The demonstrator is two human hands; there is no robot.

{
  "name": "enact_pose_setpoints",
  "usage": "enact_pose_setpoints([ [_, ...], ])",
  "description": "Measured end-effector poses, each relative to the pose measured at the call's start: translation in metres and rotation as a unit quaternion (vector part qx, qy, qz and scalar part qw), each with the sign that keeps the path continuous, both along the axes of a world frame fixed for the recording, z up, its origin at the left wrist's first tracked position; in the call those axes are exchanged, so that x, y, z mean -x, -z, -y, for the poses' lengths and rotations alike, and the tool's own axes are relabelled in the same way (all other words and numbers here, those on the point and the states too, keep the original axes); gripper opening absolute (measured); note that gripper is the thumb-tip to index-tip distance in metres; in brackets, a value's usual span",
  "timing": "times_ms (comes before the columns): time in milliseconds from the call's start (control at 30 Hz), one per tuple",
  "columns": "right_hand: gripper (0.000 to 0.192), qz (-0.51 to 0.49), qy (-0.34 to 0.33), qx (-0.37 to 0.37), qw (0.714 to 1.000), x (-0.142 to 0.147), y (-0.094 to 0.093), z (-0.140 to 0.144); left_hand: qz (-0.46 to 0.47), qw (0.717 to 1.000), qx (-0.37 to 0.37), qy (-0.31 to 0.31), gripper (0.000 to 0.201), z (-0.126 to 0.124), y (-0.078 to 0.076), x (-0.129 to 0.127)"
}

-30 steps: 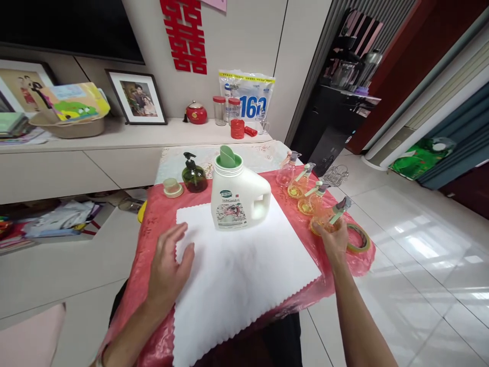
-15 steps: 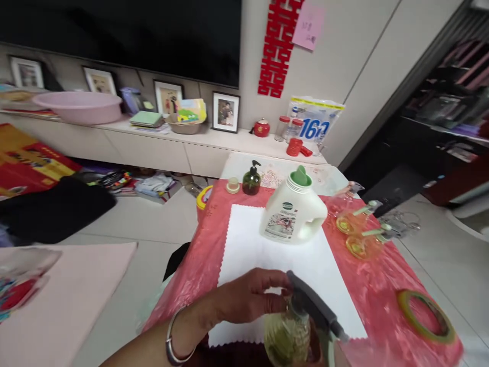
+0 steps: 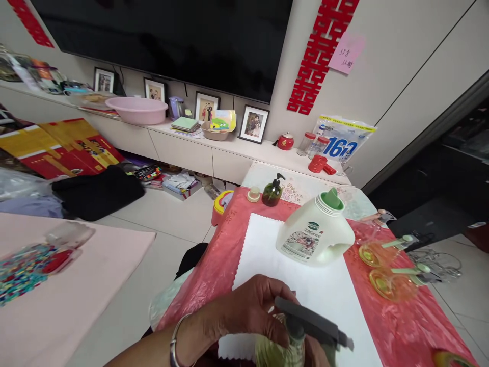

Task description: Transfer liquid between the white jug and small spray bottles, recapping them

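Note:
My left hand (image 3: 260,311), with a silver bangle on its wrist, has its fingers closed around the neck of a clear spray bottle (image 3: 280,351) with a grey trigger head (image 3: 311,321). Yellowish liquid shows through the bottle. Part of my right hand (image 3: 315,352) appears at the lower edge, against the bottle's right side; most of it is hidden. Behind them, a white detergent jug (image 3: 315,229) with a green spout stands on a white scalloped sheet (image 3: 263,255). A dark green pump bottle (image 3: 272,192) and a small pale cap (image 3: 253,193) are farther back.
Several clear spray bottles with yellow liquid (image 3: 393,285) line the right side of the red plastic cover (image 3: 214,270). A tape roll (image 3: 451,358) lies at the lower right. At left is a pink surface (image 3: 95,280) with colourful beads (image 3: 26,270).
The view has swung left, so the table and its things appear farther right. My left fingers have closed further around the bottle's neck, and the trigger head lies more level.

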State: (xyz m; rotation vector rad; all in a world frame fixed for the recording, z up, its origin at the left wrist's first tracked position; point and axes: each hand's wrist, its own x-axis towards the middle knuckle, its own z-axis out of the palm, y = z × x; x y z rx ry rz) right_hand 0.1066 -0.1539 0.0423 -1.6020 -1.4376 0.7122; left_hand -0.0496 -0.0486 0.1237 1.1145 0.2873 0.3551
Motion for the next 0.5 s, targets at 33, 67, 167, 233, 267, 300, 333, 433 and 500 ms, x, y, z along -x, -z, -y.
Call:
enact_pose_setpoints([
  [33, 0.043, -0.008, -0.001, 0.013, 1.000, -0.001, -0.002, 0.007, -0.006, 0.999, 0.029, -0.026, 0.061, 0.002, 0.001, -0.001],
  [67, 0.044, -0.015, -0.003, 0.025, 1.000, -0.002, -0.004, 0.014, -0.012, 0.997, 0.048, -0.053, 0.064, 0.004, 0.003, -0.003],
  [167, 0.050, -0.051, 0.006, 0.067, 0.996, -0.004, -0.008, 0.028, -0.016, 0.995, 0.009, -0.099, 0.066, 0.009, 0.004, -0.004],
  [233, 0.057, -0.104, 0.021, 0.094, 0.990, -0.005, -0.006, 0.033, -0.009, 0.995, -0.045, -0.090, 0.064, 0.009, 0.002, -0.001],
  [267, 0.062, -0.138, 0.030, 0.102, 0.985, -0.006, -0.004, 0.035, -0.006, 0.995, -0.069, -0.074, 0.062, 0.008, -0.001, 0.001],
  [300, 0.067, -0.170, 0.038, 0.105, 0.979, -0.007, 0.000, 0.037, -0.003, 0.995, -0.089, -0.053, 0.059, 0.006, -0.004, 0.004],
  [333, 0.071, -0.195, 0.044, 0.104, 0.974, -0.009, 0.003, 0.040, 0.000, 0.994, -0.102, -0.029, 0.055, 0.005, -0.008, 0.007],
  [433, 0.083, -0.225, 0.054, 0.093, 0.968, -0.011, 0.014, 0.048, -0.002, 0.995, -0.104, 0.015, 0.043, 0.002, -0.016, 0.013],
  [500, 0.090, -0.202, 0.046, 0.071, 0.976, -0.010, 0.017, 0.051, -0.013, 0.996, -0.084, -0.008, 0.043, 0.003, -0.017, 0.013],
])
